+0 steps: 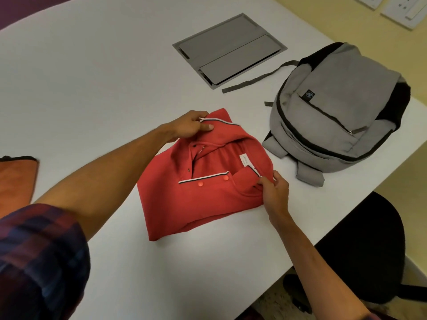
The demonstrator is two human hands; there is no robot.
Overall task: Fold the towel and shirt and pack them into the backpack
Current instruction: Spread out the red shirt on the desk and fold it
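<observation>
A red polo shirt (203, 199) lies folded into a rough square in the middle of the white table (92, 77), collar side up. My left hand (189, 128) pinches its far edge by the striped trim. At the right edge, beside the collar, my right hand (275, 192) pinches the cloth. A grey backpack (335, 112) lies flat to the right of the shirt, its zips closed as far as I can tell. An orange towel (16, 179) with a dark edge lies at the table's left edge, partly out of view.
A grey cable hatch (228, 49) is set flush into the table behind the shirt. The backpack's straps (254, 79) trail across the table towards it. A black chair (360, 245) stands at the table's right edge. Wall sockets (402, 10) sit at the top right.
</observation>
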